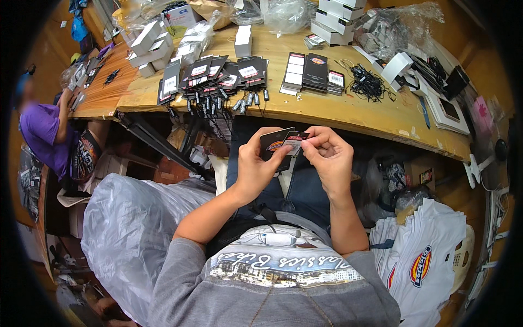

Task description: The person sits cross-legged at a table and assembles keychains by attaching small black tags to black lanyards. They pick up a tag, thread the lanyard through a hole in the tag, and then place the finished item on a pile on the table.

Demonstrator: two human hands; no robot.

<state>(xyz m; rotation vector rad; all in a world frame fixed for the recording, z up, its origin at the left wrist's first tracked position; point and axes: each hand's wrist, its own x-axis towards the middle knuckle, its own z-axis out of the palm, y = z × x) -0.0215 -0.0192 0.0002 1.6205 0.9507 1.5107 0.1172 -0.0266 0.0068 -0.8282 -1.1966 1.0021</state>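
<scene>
"As the head view looks down on the lap, what is the left hand (253, 168) doing?"

"It is closed around a black tag (266, 140), held tilted, with the thumb pressing on a small tag (296, 143) that overlaps its right side."

"And the right hand (332, 157)?"

"Thumb and fingertips are pinched together on the right edge of the small tag. Other details between those fingers are too small to tell."

"So where are both tags?"

"Up between the two hands, over the lap, just short of the front edge of the table (335, 111)."

"What lies on the table?"

"Toward the left, a spread of tags (248, 72), their black strings (220, 101) hanging over the edge. Right of them stand neat card piles (315, 73), and beside those a tangle of black cords (366, 84). White boxes (331, 27) are stacked farther back."

"Anything around the person?"

"A large plastic bag (133, 234) bulges at the left, and folded white shirts (419, 248) sit at the lower right. Far left, a co-worker in a purple top (44, 133) sits by the table, one arm reaching onto it."
</scene>
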